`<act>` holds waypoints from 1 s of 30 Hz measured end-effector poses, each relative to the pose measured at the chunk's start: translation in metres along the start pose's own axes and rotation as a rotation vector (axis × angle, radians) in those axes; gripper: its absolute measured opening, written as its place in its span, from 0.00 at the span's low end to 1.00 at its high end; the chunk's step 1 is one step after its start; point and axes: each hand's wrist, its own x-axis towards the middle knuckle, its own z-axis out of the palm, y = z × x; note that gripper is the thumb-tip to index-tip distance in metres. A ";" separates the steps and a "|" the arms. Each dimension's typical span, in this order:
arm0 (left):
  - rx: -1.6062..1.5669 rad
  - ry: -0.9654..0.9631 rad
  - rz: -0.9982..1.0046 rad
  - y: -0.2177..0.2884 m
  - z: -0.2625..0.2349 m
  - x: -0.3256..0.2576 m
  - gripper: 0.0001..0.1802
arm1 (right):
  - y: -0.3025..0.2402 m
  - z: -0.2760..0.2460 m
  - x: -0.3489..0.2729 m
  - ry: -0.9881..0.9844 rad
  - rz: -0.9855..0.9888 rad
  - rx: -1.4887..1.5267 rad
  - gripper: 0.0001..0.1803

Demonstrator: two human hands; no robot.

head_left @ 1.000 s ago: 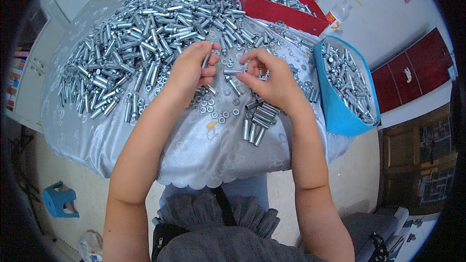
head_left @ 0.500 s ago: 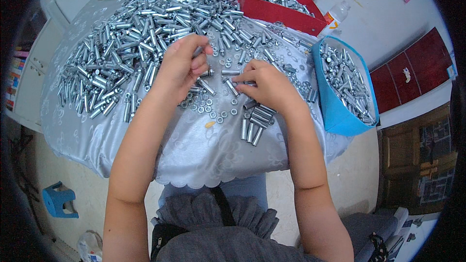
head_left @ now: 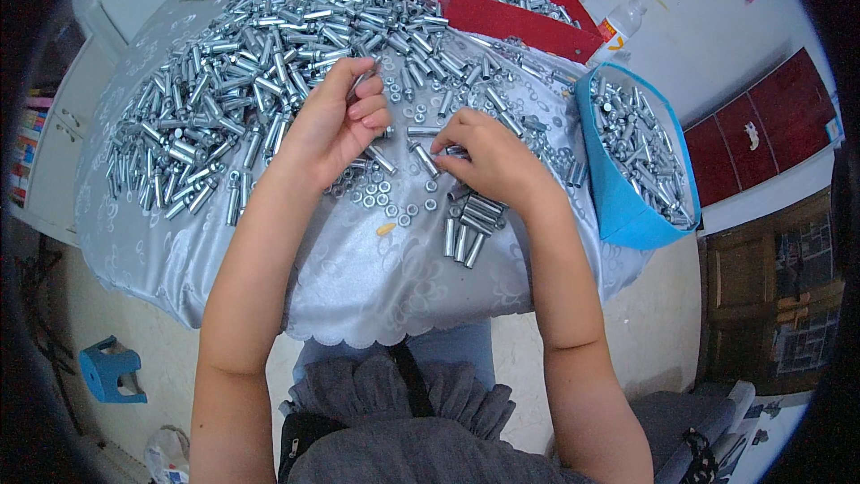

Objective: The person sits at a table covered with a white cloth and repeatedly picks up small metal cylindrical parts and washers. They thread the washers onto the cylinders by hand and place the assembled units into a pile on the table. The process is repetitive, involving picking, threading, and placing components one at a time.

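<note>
A large heap of shiny expansion bolts [head_left: 242,81] covers the far left and middle of the table. Above its near edge is my left hand [head_left: 340,121], its fingers curled and closed around a small metal part that is mostly hidden. To the right, my right hand [head_left: 488,157] is low over the table, thumb and fingers pinching the end of a metal sleeve [head_left: 424,159]. Loose nuts [head_left: 390,202] lie scattered between and below the hands. Close under my right hand rests a small pile of metal sleeves [head_left: 475,224], several side by side.
A red box [head_left: 520,22] filled with bolts stands at the back right, with a plastic bottle [head_left: 623,22] beside it. On the right edge is a blue fabric bin [head_left: 636,215] full of bolts. A silvery patterned cloth [head_left: 358,287] covers the table. A blue stool [head_left: 112,372] stands on the floor at left.
My left hand has shifted slightly up, its fingers turned in a little more. My right hand stays almost in place at the same sleeve.
</note>
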 end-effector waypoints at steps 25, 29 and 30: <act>0.662 0.024 -0.063 -0.022 0.008 -0.009 0.07 | -0.024 -0.005 0.011 0.220 0.193 1.028 0.09; 0.635 -0.013 -0.094 -0.019 0.009 -0.010 0.08 | -0.023 -0.006 0.010 0.224 0.215 1.075 0.09; 0.639 -0.013 -0.095 -0.019 0.011 -0.012 0.08 | -0.023 -0.006 0.010 0.237 0.217 1.080 0.09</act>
